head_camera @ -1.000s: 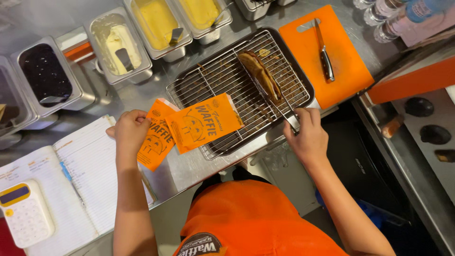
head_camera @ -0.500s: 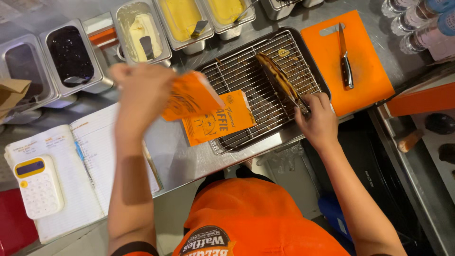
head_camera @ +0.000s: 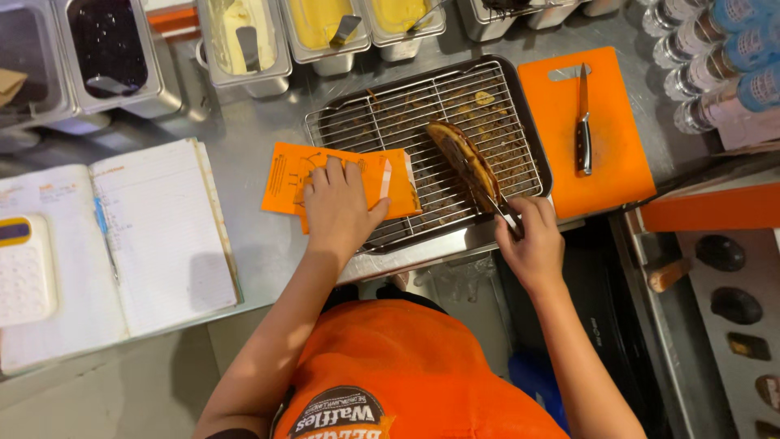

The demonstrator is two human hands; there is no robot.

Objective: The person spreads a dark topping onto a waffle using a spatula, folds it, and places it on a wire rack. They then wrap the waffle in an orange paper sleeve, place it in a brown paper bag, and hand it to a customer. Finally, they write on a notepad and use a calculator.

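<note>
The left hand [head_camera: 340, 205] lies flat with fingers spread on an orange paper sleeve [head_camera: 341, 180]. The sleeve rests half on the steel counter [head_camera: 244, 122] and half on the wire rack [head_camera: 422, 122]. The right hand [head_camera: 532, 244] is closed around metal tongs [head_camera: 502, 207]. The tongs touch a long brown waffle [head_camera: 465, 158] lying on the rack. A knife [head_camera: 583, 122] sits on an orange cutting board [head_camera: 617, 162] just beside the rack. An open notebook [head_camera: 122, 236] lies to the left.

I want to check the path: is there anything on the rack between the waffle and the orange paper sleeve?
Nothing visible: only bare wire rack lies between the waffle and the orange paper sleeve, which the left hand presses flat.
</note>
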